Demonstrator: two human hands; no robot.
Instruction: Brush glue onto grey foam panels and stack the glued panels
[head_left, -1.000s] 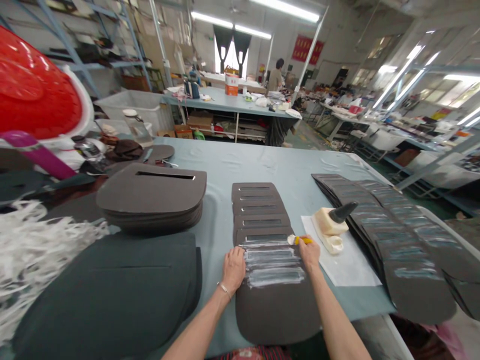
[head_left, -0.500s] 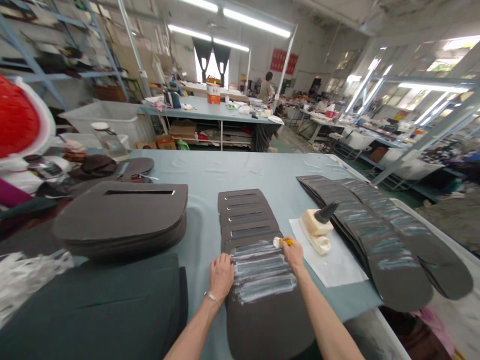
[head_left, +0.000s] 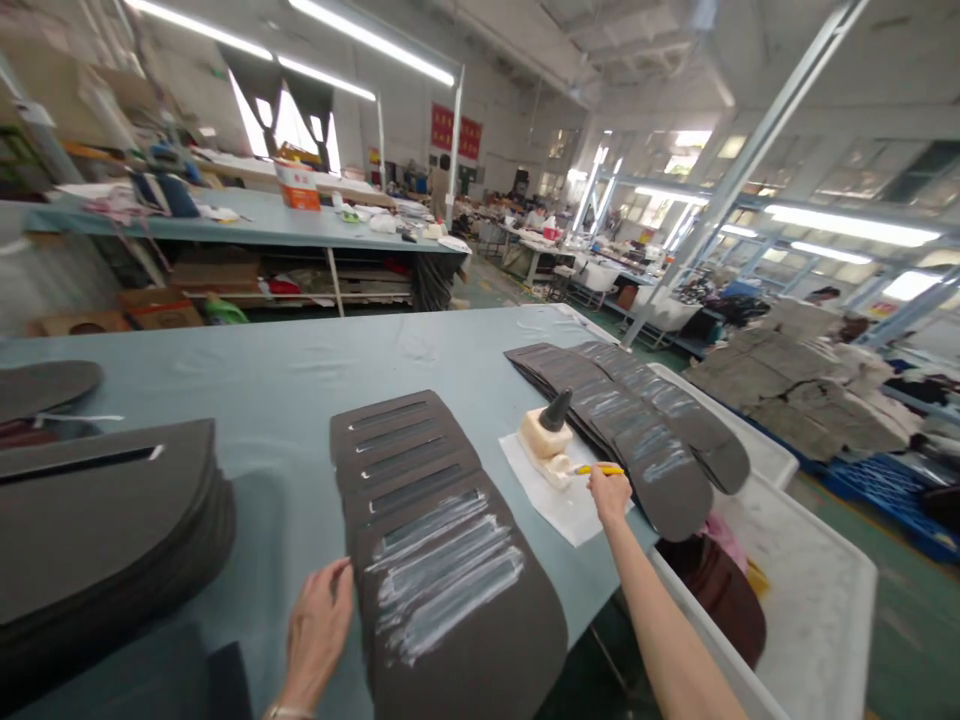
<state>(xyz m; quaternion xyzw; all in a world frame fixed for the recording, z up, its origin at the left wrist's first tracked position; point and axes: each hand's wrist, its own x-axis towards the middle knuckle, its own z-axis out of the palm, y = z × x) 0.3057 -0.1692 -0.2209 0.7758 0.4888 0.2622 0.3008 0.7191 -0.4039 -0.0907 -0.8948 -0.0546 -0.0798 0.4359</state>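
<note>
Left hand: fingers loosely bent, nothing gripped, at left edge of panels; contact unclear. Panels dark, slotted, overlapping in row on blue table; white smears around three nearest slots. Dark stack farther left. Right hand: fingers clamped on yellow brush, tip at lip of cream container with black cone. White sheet beneath. Smeared panels piled beyond, at right. Farther: second table, orange-white box on top; person behind.
</note>
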